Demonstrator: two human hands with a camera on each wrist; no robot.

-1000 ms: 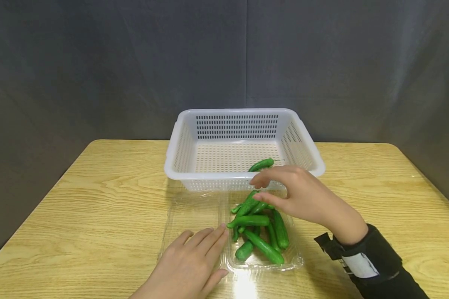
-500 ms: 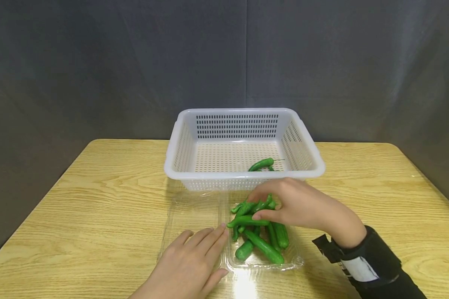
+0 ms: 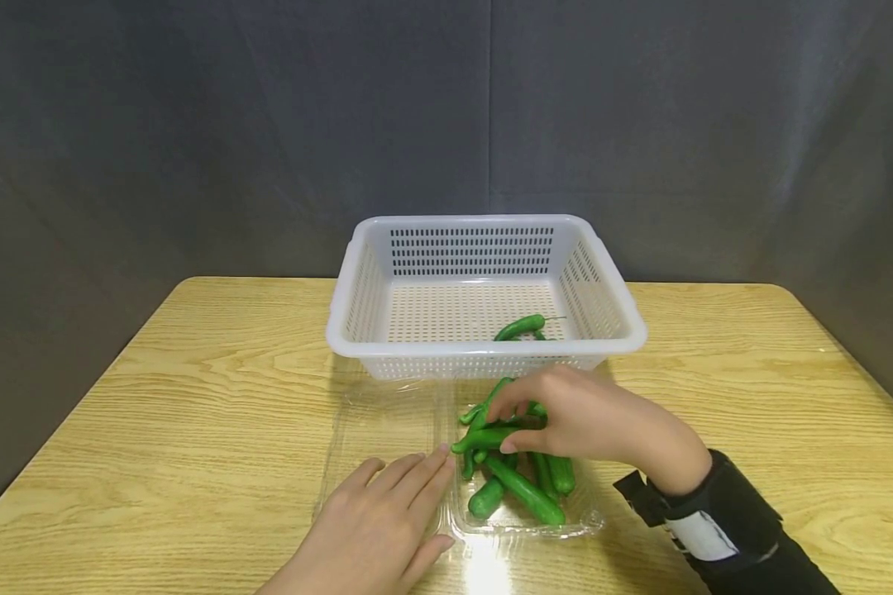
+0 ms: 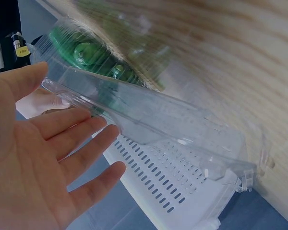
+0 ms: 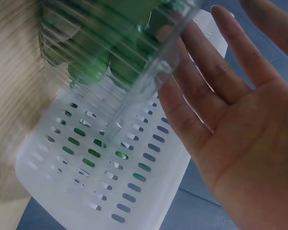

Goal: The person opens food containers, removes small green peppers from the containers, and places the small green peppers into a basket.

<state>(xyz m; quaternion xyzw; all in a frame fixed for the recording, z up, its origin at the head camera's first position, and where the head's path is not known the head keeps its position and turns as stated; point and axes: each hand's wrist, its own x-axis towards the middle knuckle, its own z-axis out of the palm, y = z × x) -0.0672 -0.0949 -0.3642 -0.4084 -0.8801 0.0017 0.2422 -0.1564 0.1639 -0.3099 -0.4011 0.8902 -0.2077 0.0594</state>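
Note:
In the head view, a hinged clear plastic container [image 3: 580,522] lies unfolded on the table. Its right half holds a pile of long green chili peppers [image 3: 524,493], some thicker and cucumber-like. Over the pile my right hand [image 3: 576,413] reaches down, thumb close to a sideways-lying pepper [image 3: 476,440] and fingers bent above others. The right wrist view shows that hand's fingers [image 5: 201,81] fairly straight beside the container wall [image 5: 134,96]. My left hand [image 3: 375,516] rests palm down with extended fingers across the container's other half [image 3: 387,417], fingertips near the hinge.
Behind the container stands a white slotted plastic basket [image 3: 484,349], with a stemmed green pepper [image 3: 521,327] near its front right corner. Everything stands on a wood-grain table [image 3: 193,430], and a dark grey curtain [image 3: 268,140] hangs behind it.
My right hand has moved from the basket's front rim down and toward me onto the pepper pile, its fingers drawing slightly left. My left hand has stayed where it was.

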